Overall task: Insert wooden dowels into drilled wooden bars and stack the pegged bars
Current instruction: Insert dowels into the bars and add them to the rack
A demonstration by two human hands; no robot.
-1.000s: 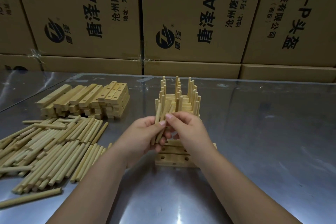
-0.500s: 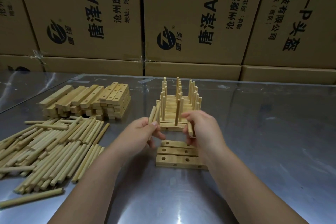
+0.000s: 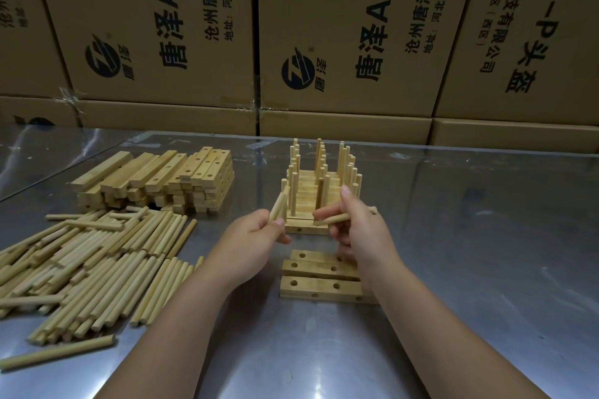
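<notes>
Three drilled wooden bars (image 3: pixel 319 283) lie side by side on the metal table (image 3: pixel 470 269), their holes without dowels. Behind them stands the stack of pegged bars (image 3: pixel 321 185) with many upright dowels. My left hand (image 3: pixel 249 246) pinches a couple of dowels (image 3: pixel 278 207) that point up and away, left of the stack. My right hand (image 3: pixel 359 233) holds one dowel (image 3: pixel 334 220) nearly level above the far ends of the three bars.
A heap of loose dowels (image 3: pixel 87 266) covers the left of the table, with one stray dowel (image 3: pixel 58 356) near the front edge. A pile of drilled bars (image 3: pixel 158 181) sits behind the heap. Cardboard boxes (image 3: pixel 343 29) wall off the far side.
My hands have drawn apart. The right hand took one dowel from the bundle, lowered it, then turned it level over the bars. The left hand keeps the remaining dowels.
</notes>
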